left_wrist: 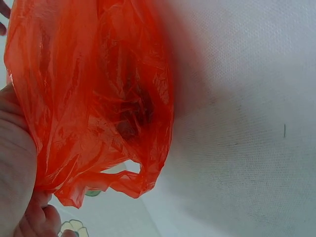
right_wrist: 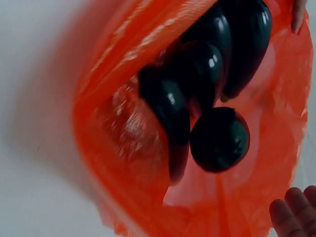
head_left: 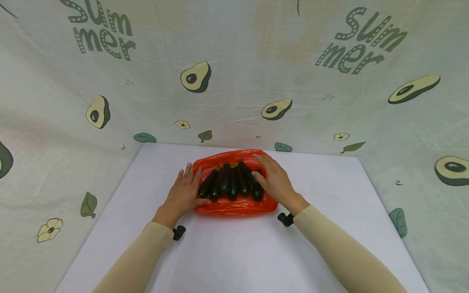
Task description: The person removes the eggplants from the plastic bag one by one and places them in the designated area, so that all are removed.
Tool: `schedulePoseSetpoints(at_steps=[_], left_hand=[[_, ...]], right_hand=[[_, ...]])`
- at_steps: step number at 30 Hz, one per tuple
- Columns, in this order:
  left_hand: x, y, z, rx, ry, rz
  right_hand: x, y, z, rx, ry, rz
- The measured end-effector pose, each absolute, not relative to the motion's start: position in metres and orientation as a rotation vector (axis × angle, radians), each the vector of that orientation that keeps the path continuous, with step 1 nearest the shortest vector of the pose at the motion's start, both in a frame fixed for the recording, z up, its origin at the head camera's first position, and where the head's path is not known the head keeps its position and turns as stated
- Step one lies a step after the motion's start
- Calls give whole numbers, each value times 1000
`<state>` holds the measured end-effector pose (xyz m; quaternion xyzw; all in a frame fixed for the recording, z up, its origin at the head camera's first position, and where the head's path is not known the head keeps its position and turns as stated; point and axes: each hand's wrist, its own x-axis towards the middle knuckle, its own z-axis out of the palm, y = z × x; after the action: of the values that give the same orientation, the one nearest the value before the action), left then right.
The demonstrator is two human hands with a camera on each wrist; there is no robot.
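The left hand [head_left: 182, 195] lay at the left side of the orange plastic bag [head_left: 234, 205], palm down, fingers straight and slightly spread toward the far wall, thumb tucked against the bag's near left corner. In the left wrist view the palm [left_wrist: 15, 163] pressed on the crumpled plastic [left_wrist: 98, 98]; no finger was curled round it. Its beige sleeve [head_left: 139, 260] ran back toward the near left edge of the white table [head_left: 329, 191].

The bag sat in the middle of the table, toward the far edge, between the two hands. On it lay several dark eggplants [head_left: 229, 183] side by side, their lengths pointing away from the person. The right wrist view showed their rounded glossy ends [right_wrist: 219, 140] inside the plastic's open folds.

The right hand [head_left: 272, 179] rested at the bag's right side, fingers extended and relaxed across the far right rim, touching the rightmost eggplant; it gripped nothing.

Bare tabletop stretched wide to the left, right and near side of the bag. The avocado-print cloth [head_left: 234, 81] rose close behind the bag and along both sides of the table.
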<state>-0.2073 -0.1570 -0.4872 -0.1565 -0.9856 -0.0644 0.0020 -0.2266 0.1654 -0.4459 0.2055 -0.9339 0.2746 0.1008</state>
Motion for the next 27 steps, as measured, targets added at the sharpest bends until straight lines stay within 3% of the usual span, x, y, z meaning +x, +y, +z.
schedulePoseSetpoints(at_steps=[8,27], left_hand=[[-206,-161,-487,-510,-3073,-245],[-208,-162,-490,-513,-3095,-211]], right_hand=[[-253,154,-448,475,-2873,1194],[-280,140,-474,299,-3041,1277]])
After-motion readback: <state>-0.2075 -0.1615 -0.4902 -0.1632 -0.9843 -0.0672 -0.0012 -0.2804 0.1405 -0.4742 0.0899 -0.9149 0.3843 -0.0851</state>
